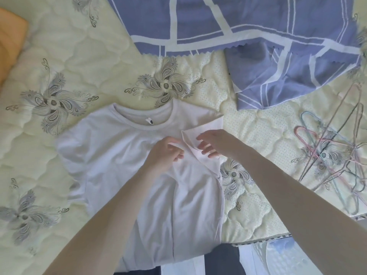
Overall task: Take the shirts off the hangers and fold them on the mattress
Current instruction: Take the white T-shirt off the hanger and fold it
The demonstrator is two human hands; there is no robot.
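Note:
A white t-shirt (111, 155) lies flat on the quilted mattress (83, 56), collar toward the far side. Its right side is folded inward, and the right sleeve (200, 133) lies turned over the chest. My left hand (164, 153) pinches a fold of the fabric at the middle of the chest. Just right of it, my right hand (214, 141) hovers over the folded sleeve with fingers spread and relaxed, touching or nearly touching the cloth. The shirt's hem hangs over the mattress's near edge.
A blue sheet with white stripes (248, 26) is bunched across the far right of the mattress. Several thin wire hangers (333, 155) in pink, blue and grey lie tangled at the right. An orange pillow (10, 44) sits at the far left.

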